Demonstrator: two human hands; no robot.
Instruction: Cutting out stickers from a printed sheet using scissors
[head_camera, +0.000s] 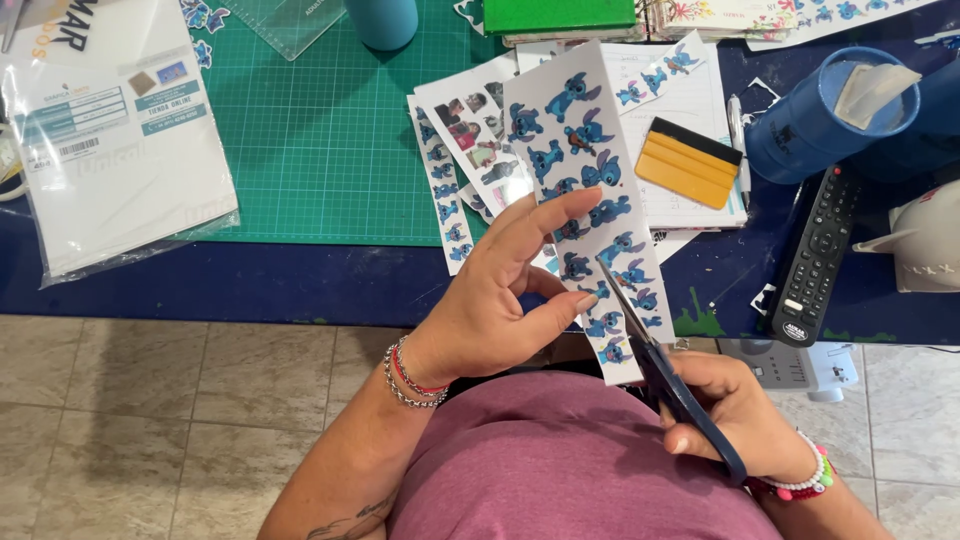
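At the far left a clear plastic bag (110, 150) lies on the table, with printed sheets inside it. Near the middle, the left hand (495, 305) pinches a white sticker sheet (590, 190) of blue cartoon figures between thumb and fingers, tilted above the table edge. The right hand (740, 415) is closed around the handles of dark blue scissors (660, 375), whose blades meet the near part of the sheet. At the far right a blue cylinder container (830, 115) lies tilted, with a pale folded piece in its mouth.
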